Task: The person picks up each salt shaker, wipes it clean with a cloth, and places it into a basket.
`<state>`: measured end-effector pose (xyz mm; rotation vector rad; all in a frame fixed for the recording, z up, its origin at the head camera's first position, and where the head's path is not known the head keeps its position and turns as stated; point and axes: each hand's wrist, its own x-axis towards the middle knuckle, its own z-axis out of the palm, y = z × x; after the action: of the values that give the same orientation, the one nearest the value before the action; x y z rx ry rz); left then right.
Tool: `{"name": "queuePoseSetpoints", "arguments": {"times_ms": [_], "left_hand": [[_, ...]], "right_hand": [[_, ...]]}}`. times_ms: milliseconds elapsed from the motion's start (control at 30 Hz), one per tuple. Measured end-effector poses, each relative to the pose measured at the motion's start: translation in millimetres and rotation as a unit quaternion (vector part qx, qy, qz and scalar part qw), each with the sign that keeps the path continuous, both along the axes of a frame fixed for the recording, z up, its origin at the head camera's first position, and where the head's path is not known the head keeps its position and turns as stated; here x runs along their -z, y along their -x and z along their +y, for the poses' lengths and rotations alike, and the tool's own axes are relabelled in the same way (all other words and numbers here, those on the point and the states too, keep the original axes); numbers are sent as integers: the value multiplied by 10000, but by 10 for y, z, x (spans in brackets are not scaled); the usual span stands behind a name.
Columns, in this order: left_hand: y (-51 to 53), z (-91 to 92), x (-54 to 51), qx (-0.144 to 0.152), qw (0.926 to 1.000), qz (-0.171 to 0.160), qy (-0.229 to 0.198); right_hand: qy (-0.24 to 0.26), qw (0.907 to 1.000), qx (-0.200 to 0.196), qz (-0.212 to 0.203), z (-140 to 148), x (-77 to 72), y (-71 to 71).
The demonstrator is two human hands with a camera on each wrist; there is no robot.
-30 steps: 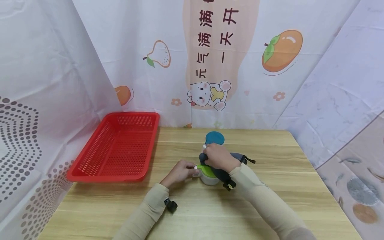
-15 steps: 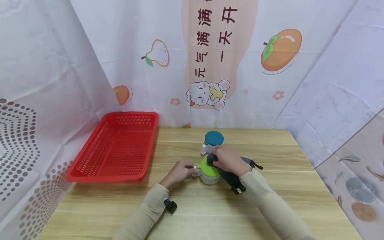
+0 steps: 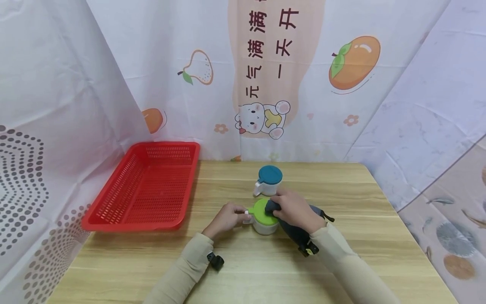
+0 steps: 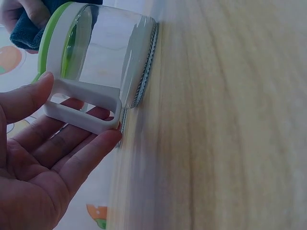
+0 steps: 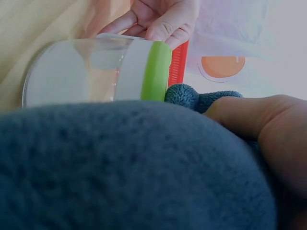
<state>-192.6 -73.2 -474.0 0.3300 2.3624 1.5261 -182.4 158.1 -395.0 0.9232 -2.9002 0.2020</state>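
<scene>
My left hand (image 3: 228, 217) holds a clear seasoning jar (image 3: 264, 228) by its white side handle (image 4: 91, 91), thumb on one side and fingers on the other. The jar stands upright on the table and its green lid (image 3: 259, 209) is down. My right hand (image 3: 298, 211) grips a dark blue fuzzy cloth (image 5: 120, 163), with a bunched end on the right part of the lid. The rest of the cloth hangs beside the jar, partly under the hand and forearm. Just behind stands a second jar with a blue lid (image 3: 270, 174) and a white handle.
A red plastic basket (image 3: 167, 181) with slotted walls stands at the left of the wooden table (image 3: 243, 274). Printed curtains (image 3: 212, 105) hang behind the table and on both sides. Each wrist wears a strap; a small black camera (image 3: 216, 261) shows on the left one.
My right hand has moved right and toward me with the cloth, across the green lid, uncovering more of it and the blue-lidded jar. My left hand stays on the handle.
</scene>
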Motion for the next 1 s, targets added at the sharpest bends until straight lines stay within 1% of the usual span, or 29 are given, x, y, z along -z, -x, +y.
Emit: {"name": "queuePoseSetpoints", "arguments": {"times_ms": [233, 467, 600, 733, 867, 1000], "left_hand": [[-11, -10, -3, -73, 9997, -249, -26], [-14, -5, 5, -215, 9994, -274, -46], [-8, 3, 0, -241, 9994, -261, -44], [-2, 1, -4, -230, 9996, -173, 54], [-2, 2, -6, -236, 9996, -74, 127], [-14, 9, -20, -223, 9996, 14, 145]], "right_hand": [[53, 9999, -48, 151, -5, 14, -42], [57, 9990, -183, 395, -18, 19, -74], [55, 9974, -416, 581, -16, 18, -99], [40, 9952, -674, 705, 3, 19, -126], [155, 9943, -804, 678, 56, 37, -160], [365, 9946, -829, 512, 132, 46, -204]]}}
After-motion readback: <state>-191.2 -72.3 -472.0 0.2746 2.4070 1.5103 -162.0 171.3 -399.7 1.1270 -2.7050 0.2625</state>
